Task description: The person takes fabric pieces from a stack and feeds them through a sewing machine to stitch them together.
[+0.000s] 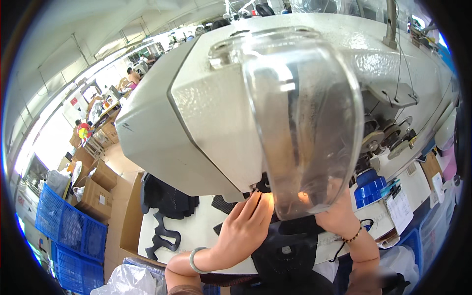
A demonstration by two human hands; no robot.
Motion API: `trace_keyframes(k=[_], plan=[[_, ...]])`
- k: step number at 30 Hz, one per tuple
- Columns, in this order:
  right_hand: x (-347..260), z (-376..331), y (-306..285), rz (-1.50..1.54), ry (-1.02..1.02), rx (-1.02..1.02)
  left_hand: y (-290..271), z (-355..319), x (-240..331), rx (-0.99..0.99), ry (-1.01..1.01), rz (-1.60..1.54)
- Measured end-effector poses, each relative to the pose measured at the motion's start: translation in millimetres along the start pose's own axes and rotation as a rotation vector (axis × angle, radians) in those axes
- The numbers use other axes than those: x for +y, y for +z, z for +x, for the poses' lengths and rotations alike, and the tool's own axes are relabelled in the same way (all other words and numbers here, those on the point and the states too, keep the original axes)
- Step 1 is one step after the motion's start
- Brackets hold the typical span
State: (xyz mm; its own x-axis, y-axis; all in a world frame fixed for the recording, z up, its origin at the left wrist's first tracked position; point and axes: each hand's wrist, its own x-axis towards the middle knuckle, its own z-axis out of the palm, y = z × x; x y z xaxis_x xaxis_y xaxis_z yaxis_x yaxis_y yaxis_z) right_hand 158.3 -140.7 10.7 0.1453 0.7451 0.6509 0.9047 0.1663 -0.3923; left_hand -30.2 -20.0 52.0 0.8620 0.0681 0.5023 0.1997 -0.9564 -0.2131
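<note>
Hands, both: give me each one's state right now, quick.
Left hand: open, fingers flat on the black fabric piece.
Right hand: mostly behind the clear guard; cannot tell.

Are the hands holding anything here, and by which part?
Both hands, left hand and right hand, press the black fabric piece near its far edge under the sewing machine; exact grip hidden.

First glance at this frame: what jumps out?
The pale grey sewing machine head fills the centre, with a clear plastic guard curving down its front. Beneath it, the left hand lies flat on black fabric, fingers towards the needle area, while the right hand shows partly through the guard. At far left, blue crates and cardboard boxes stand on the floor.
</note>
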Motion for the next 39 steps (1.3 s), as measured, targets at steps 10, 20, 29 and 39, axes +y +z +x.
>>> trace_keyframes(k=[10,20,29,39], plan=[[-7.5,-5.8,4.9,-0.319,-0.305,0.023,55.3,-4.1,-12.4,0.409,-0.090,-0.061],[1.3,-15.2,20.8,-0.410,-0.332,0.173,87.2,-20.1,-28.4,0.306,-0.222,-0.514],[2.1,-13.5,17.8,-0.407,-0.363,0.184,64.6,-4.9,-25.5,0.444,-0.092,-0.338],[-58.2,-10.9,14.9,-0.387,-0.157,0.040,56.4,-5.1,-22.1,0.413,-0.110,-0.324]])
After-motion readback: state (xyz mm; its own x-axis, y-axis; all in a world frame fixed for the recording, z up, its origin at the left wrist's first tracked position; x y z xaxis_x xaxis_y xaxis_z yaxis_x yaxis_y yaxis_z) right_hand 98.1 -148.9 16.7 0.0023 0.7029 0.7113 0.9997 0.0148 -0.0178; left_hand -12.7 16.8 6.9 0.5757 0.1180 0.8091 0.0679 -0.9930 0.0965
